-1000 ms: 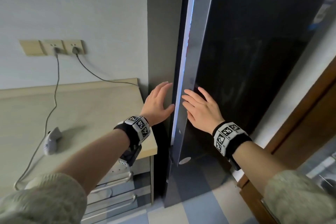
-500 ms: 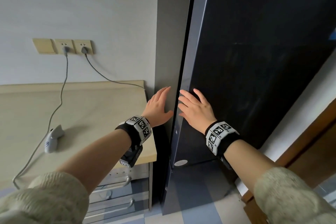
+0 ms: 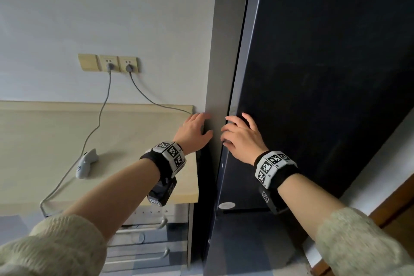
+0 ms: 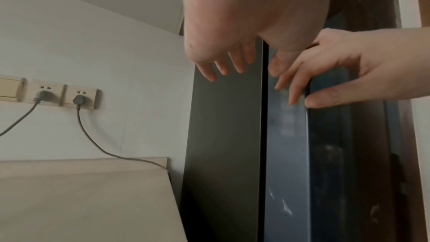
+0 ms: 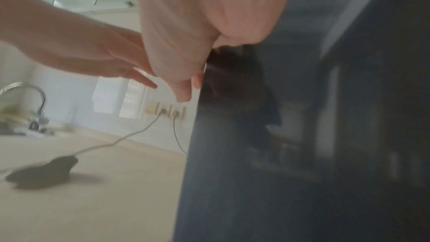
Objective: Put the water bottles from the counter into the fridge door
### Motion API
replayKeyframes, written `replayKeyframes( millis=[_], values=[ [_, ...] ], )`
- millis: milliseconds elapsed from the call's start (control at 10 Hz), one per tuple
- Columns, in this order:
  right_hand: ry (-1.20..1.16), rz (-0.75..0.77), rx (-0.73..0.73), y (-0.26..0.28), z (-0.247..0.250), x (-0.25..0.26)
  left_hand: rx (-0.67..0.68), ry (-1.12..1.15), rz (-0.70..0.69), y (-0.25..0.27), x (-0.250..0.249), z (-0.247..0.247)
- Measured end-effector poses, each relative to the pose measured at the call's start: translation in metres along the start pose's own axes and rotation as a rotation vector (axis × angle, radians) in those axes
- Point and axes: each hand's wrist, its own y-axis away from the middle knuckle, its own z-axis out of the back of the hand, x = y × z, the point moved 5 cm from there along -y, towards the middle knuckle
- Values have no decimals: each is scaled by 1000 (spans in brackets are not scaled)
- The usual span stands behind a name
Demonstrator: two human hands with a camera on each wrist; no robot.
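Note:
No water bottle shows in any view. The tall black fridge door [image 3: 313,74] stands closed against the grey fridge side panel [image 3: 220,63]. My left hand [image 3: 195,130] lies flat with straight fingers on that side panel, just above the counter's right end. My right hand [image 3: 242,136] rests with spread fingers on the door's left edge. In the left wrist view the left hand [image 4: 232,47] touches the panel while the right hand [image 4: 349,65] touches the door edge [image 4: 286,154], thumb at the front corner. The right wrist view is blurred. Neither hand holds anything.
A beige counter [image 3: 67,141] runs left of the fridge and carries a small grey corded device [image 3: 86,163]. Two plugs sit in the wall sockets [image 3: 118,64]. Drawers [image 3: 145,253] are under the counter. A faucet [image 5: 28,89] stands far left. A wooden frame [image 3: 392,213] is at right.
The fridge door has swung shut and the bright gap along its edge is gone. Both hands followed it inward; the right hand's fingers now sit at the door edge.

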Motion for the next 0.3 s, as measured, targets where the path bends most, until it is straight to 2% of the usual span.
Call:
replayKeyframes(
  millis=[100,300],
  values=[
    [-181,-10,-152,-12,35,-4,-107,97,-15,-11,-12,25],
    [-221,-119,-592,-44,145,-27,-359,387,19,-36,-33,79]
  ],
)
